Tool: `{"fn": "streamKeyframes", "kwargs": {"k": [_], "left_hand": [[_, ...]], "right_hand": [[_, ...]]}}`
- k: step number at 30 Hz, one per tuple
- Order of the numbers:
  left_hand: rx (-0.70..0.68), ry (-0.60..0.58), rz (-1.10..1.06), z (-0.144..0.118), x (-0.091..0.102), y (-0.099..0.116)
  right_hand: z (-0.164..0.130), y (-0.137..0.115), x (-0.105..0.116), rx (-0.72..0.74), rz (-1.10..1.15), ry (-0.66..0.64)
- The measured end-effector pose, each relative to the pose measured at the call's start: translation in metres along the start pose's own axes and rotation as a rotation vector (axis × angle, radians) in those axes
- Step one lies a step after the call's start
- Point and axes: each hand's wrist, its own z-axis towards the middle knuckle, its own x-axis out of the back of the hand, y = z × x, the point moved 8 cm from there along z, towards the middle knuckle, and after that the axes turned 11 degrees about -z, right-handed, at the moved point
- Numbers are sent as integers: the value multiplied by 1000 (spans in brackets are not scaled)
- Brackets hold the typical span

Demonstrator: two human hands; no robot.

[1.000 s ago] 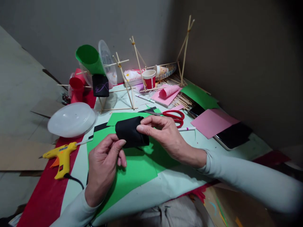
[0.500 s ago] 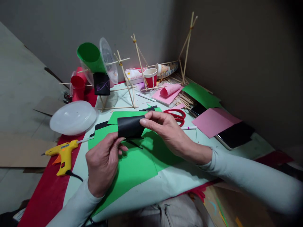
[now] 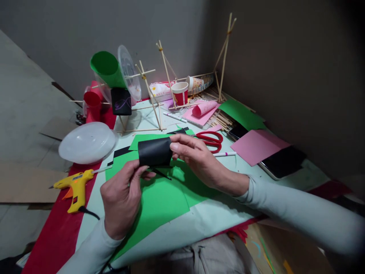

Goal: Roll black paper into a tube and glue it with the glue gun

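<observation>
Above the green sheet [image 3: 159, 201], hands pinch black roll [image 3: 154, 152].

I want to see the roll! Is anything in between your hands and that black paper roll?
No. Both the left hand and right hand already hold the black paper roll directly, one at each end.

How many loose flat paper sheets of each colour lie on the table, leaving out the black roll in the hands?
Green sheets: 2
Pink sheets: 2
Total: 4
</observation>
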Motion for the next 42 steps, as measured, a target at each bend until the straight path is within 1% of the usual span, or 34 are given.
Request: {"fn": "streamKeyframes", "kwargs": {"k": [2, 3, 7, 9, 12, 15, 18, 20, 22, 24, 26, 28, 31, 34, 38, 42], "left_hand": [[64, 23, -31, 1, 2, -4], [74, 32, -30, 1, 3, -4], [-1, 56, 80, 1, 7, 5], [-35, 62, 135, 0, 8, 9], [-48, 50, 149, -1, 8, 10], [-34, 41, 134, -2, 8, 8], [0, 49, 102, 0, 8, 7], [90, 64, 37, 1, 8, 1], [244, 83, -73, 1, 8, -9], [389, 104, -170, -1, 8, -18], [463, 126, -224, -2, 9, -22], [485, 136, -241, -1, 11, -22], [442, 112, -196, 1, 12, -18], [352, 71, -104, 3, 11, -9], [275, 53, -24, 4, 10, -1], [202, 42, 21, 4, 9, 5]], "right_hand": [[0, -4, -4, 5, -20, -51], [-1, -5, -7, -3, -22, -82], [-5, -7, -22, -49, -7, -204], [-6, -5, -23, -50, -30, -204], [-6, 1, -20, -57, -47, -180], [-4, 4, -20, -60, -73, -189], [-2, -1, -18, -15, -131, -183], [0, -6, -14, 16, -174, -156], [1, -8, -9, 31, -193, -130], [2, -8, -7, 38, -198, -140], [2, -7, -9, 56, -226, -180], [2, -6, -12, 86, -298, -198], [2, -3, -12, 99, -381, -161], [4, 3, -10, 84, -360, -127], [6, 8, -11, 65, -318, -163], [5, 10, -12, 30, -256, -171]]}}
